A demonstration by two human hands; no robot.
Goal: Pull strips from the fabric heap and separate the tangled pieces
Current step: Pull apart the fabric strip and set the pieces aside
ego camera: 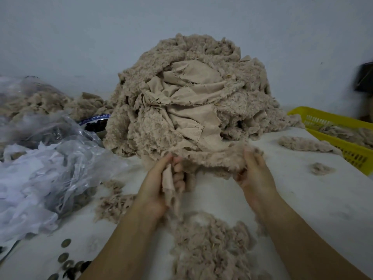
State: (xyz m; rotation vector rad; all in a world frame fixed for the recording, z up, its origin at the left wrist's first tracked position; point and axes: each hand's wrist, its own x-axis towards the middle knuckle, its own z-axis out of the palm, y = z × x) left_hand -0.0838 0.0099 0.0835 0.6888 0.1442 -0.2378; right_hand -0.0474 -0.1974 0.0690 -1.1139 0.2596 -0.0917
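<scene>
Probably liable to topple the fabric heap (pixel 191 93), with left hand (pixel 161 184) and right hand (pixel 254 172) gripping one tangled strip (pixel 207 158).

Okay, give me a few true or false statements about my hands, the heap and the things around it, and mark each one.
1. The left hand and the right hand both grip a fuzzy strip at the foot of the fabric heap. True.
2. The yellow basket stands left of the heap. False: it stands on the right.
3. Clear plastic bags lie left of the heap. True.
4. The basket holds nothing. False: fuzzy scraps lie in it.
</scene>
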